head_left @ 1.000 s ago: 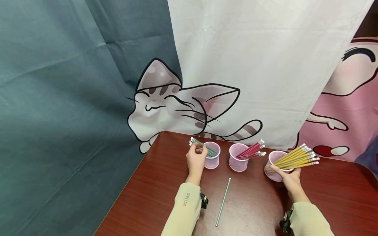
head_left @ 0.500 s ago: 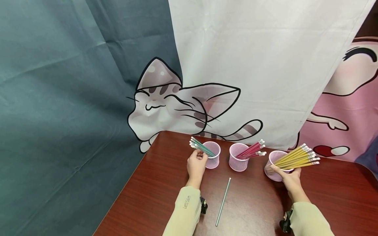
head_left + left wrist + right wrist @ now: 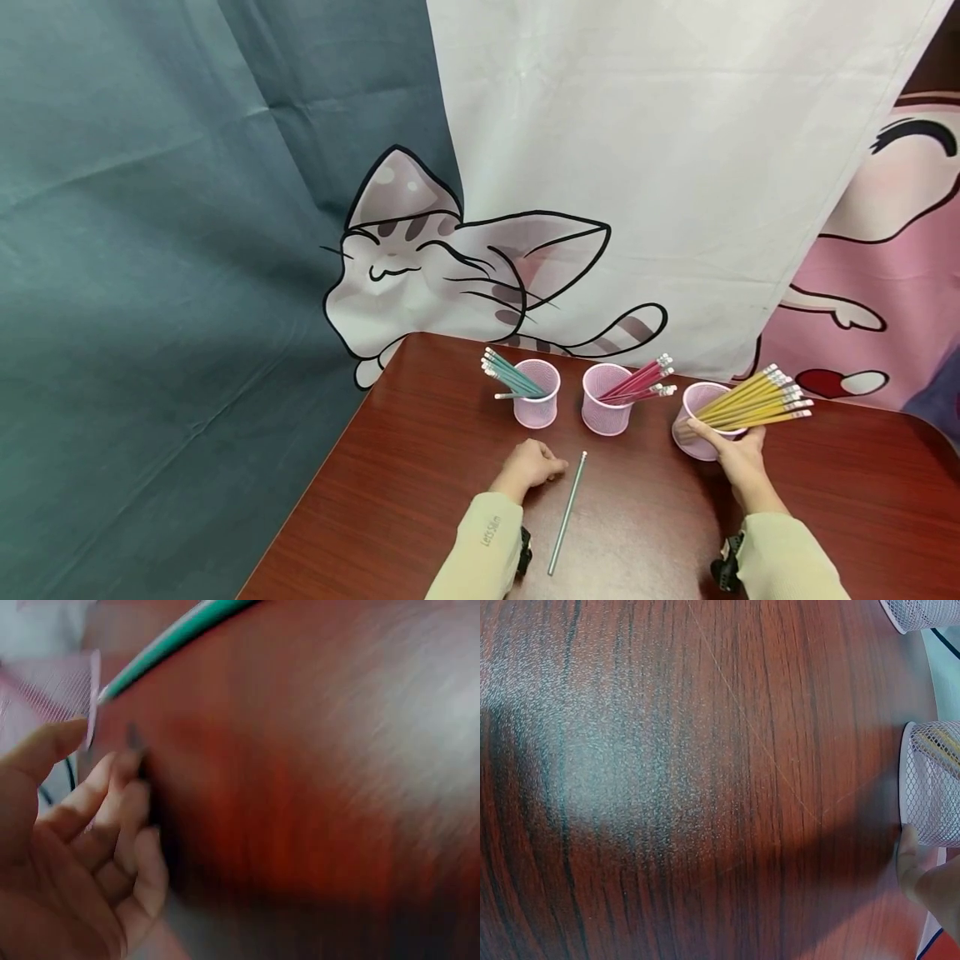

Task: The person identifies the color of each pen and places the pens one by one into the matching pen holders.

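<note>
My left hand (image 3: 531, 464) is low over the table, fingers loosely bent and thumb apart, with nothing held. A teal pencil (image 3: 567, 512) with a white eraser lies just to its right; in the left wrist view this pencil (image 3: 180, 639) stretches beyond the fingertips. Behind the hand, a pink mesh cup (image 3: 536, 412) holds several teal pencils (image 3: 517, 379) leaning left, one almost level across the rim. With my right hand (image 3: 738, 467) I grip another pink mesh cup (image 3: 688, 442) full of yellow pencils (image 3: 750, 402) leaning right. Its thumb presses the cup's side in the right wrist view.
A middle pink mesh cup (image 3: 603, 417) with several dark pink pencils (image 3: 637, 382) stands between the other two. All are near the back edge of the brown wooden table (image 3: 390, 467). A printed curtain (image 3: 637, 150) hangs right behind it.
My left hand has let go of the teal pencils at the left cup and come forward and right, close to the loose pencil. My right hand keeps its grip on the right cup.
</note>
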Demonstrator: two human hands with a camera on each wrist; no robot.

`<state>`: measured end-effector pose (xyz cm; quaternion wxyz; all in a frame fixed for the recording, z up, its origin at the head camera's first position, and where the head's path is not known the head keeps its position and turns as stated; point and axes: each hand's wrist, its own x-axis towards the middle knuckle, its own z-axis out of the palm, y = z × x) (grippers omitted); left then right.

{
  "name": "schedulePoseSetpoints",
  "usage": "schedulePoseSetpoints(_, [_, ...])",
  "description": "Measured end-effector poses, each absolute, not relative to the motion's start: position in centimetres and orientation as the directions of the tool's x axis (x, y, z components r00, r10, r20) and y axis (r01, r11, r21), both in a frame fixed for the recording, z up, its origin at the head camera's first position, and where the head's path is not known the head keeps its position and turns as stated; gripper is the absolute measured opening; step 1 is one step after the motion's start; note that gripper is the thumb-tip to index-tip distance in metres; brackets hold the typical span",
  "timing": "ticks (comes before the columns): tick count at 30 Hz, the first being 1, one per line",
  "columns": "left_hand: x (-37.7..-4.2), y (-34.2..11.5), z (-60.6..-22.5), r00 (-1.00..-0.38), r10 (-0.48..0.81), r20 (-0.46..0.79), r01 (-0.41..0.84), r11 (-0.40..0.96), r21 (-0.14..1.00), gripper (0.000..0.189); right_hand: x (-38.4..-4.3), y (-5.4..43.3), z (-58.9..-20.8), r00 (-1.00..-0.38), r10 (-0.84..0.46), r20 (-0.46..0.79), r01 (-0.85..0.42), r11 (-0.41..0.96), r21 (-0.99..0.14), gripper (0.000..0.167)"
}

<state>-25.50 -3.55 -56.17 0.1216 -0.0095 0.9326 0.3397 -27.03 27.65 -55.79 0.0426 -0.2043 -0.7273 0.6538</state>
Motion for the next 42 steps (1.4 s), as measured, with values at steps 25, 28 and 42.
schedulePoseSetpoints(25, [-24.1, -0.3, -55.0, -0.953, -0.012, -0.301, -0.08, 0.973, 0.216, 0.045, -27.0, 27.7, -55.8, -0.917, 0.334, -0.217, 0.25, 0.062, -0.966, 0.1])
schedulePoseSetpoints(28, [-24.1, -0.2, -54.9, -0.956, -0.016, -0.293, -0.084, 0.972, 0.22, 0.044, -26.9, 27.6, -55.8, -0.916, 0.338, -0.218, 0.254, 0.066, -0.965, 0.1])
schedulePoseSetpoints(42, [-24.9, -1.1, -54.8, -0.98, -0.017, -0.197, -0.088, 0.93, 0.357, 0.03, -26.9, 27.6, -55.9, -0.915, 0.342, -0.212, 0.248, 0.063, -0.967, 0.1])
